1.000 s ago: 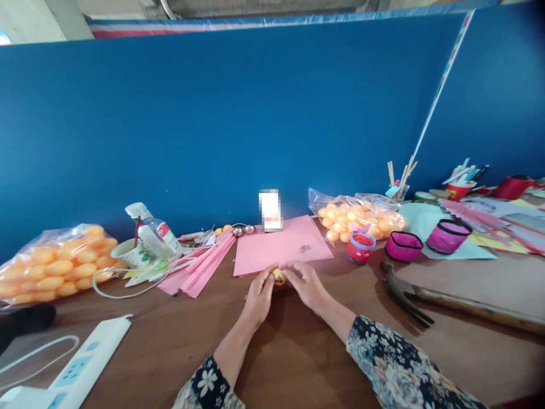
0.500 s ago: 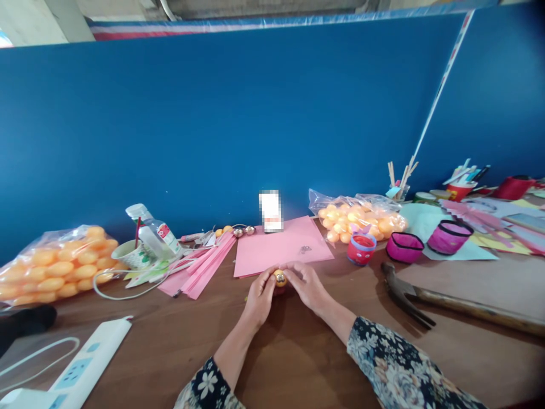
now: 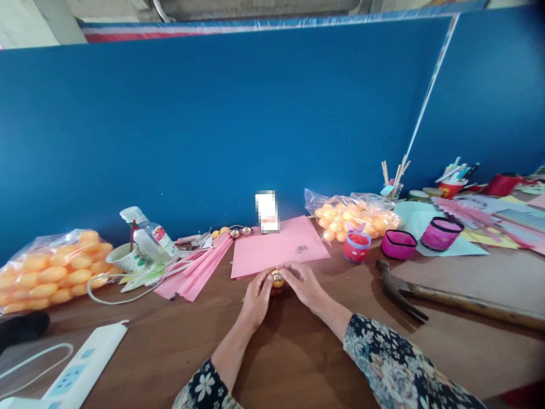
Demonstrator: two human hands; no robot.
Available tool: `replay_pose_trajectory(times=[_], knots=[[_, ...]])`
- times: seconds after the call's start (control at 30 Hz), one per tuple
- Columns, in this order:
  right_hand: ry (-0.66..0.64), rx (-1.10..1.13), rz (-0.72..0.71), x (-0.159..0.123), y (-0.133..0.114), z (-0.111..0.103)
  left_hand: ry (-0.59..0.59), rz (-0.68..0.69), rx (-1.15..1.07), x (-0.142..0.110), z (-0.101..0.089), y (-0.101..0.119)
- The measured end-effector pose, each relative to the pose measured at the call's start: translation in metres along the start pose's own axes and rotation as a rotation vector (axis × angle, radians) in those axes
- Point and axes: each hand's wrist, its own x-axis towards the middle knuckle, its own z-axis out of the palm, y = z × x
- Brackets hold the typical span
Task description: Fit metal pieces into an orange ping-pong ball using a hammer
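Between my two hands is a small orange ball (image 3: 277,278) with a shiny metal-looking piece on its near side. My left hand (image 3: 258,295) grips it from the left, thumb and fingers closed against it. From the right, my right hand (image 3: 303,285) pinches the same ball, its fingers arched over the top. Something reddish shows just under the ball, too small to make out. Right behind my hands lies a stack of pink paper (image 3: 272,253), with a few small metal rings (image 3: 302,249) on it.
A claw hammer (image 3: 451,298) lies at right, near two magenta fabric bands (image 3: 399,245) and a red cup (image 3: 356,248). Bags of orange balls (image 3: 55,270) stand left and right. Pink strips (image 3: 204,270), a bottle (image 3: 155,236) and a power strip (image 3: 80,363) are at left.
The whole view has shifted slightly, so things on the table appear a little further left. Both hands keep their hold on the ball, with hardly any other movement.
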Motion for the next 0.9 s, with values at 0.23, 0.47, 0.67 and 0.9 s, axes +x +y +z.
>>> replay_pose_trajectory(times=[0.23,0.47,0.67,0.9], knots=[[-0.013,0.037,0.024,0.0004,-0.0025,0.0005,0.021,0.023,0.001,0.0009,-0.0002,-0.0024],[0.001,-0.070,-0.046,0.0004,-0.0019,0.0000,0.029,0.014,0.001,0.0030,-0.0035,-0.0075],[-0.026,-0.072,-0.045,0.0001,0.0013,0.0009,0.029,0.016,-0.004,0.0027,-0.0021,-0.0071],[-0.052,-0.066,-0.031,-0.0006,0.0018,0.0028,0.060,0.091,0.109,0.0022,-0.0024,-0.0040]])
